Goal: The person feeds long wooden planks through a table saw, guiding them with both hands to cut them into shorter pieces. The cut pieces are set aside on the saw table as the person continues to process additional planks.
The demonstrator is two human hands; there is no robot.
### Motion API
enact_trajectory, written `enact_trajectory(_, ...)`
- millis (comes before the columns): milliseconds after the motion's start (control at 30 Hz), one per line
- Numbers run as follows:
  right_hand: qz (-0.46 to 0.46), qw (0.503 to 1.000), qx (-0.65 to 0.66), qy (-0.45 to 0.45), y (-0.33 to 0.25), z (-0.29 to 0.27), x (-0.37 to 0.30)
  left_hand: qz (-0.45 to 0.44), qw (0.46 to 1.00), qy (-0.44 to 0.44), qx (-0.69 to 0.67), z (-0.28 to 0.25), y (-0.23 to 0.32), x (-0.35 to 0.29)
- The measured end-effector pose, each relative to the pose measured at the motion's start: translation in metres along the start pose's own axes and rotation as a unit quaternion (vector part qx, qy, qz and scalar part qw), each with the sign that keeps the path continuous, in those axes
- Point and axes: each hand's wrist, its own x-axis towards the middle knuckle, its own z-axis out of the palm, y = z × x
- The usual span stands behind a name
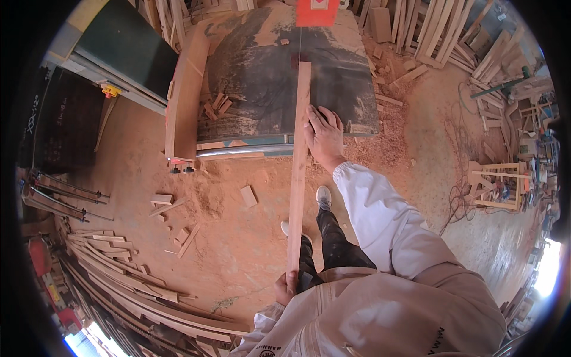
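Observation:
A long, narrow wooden strip point(300, 160) reaches from near my body out onto the dark, dusty table of a band saw point(256, 77). Its far end lies right at the thin blade point(300, 44), under an orange-red guard point(317, 13). With my left hand point(285, 288), closed, I hold the near end at waist height. My right hand point(325, 134) is over the saw table, its bent fingers and thumb against the strip's right side, not far from the blade. The strip's underside is hidden.
A tall wooden fence board point(189, 101) edges the table's left side, with small offcuts point(218, 107) lying near it. Sawdust and scraps point(248, 196) cover the floor. Long boards point(154, 303) are piled at lower left, and timber point(437, 30) leans at the far right.

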Motion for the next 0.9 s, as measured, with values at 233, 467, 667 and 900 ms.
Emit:
enact_trajectory(233,0.004,1.0,-0.005,-0.005,-0.002,0.002,-0.002,0.012,1.0,-0.006,-0.01,-0.004,0.014,-0.002)
enact_trajectory(467,0.009,1.0,-0.005,-0.006,-0.004,0.003,-0.002,0.011,1.0,-0.005,-0.001,-0.011,-0.008,0.001)
enact_trajectory(667,0.011,1.0,-0.009,-0.003,-0.002,0.004,-0.001,0.008,1.0,-0.004,0.002,-0.009,0.001,0.002)
enact_trajectory(900,0.01,1.0,-0.004,0.003,-0.002,0.005,-0.002,-0.003,1.0,0.006,0.021,-0.009,0.001,0.001)
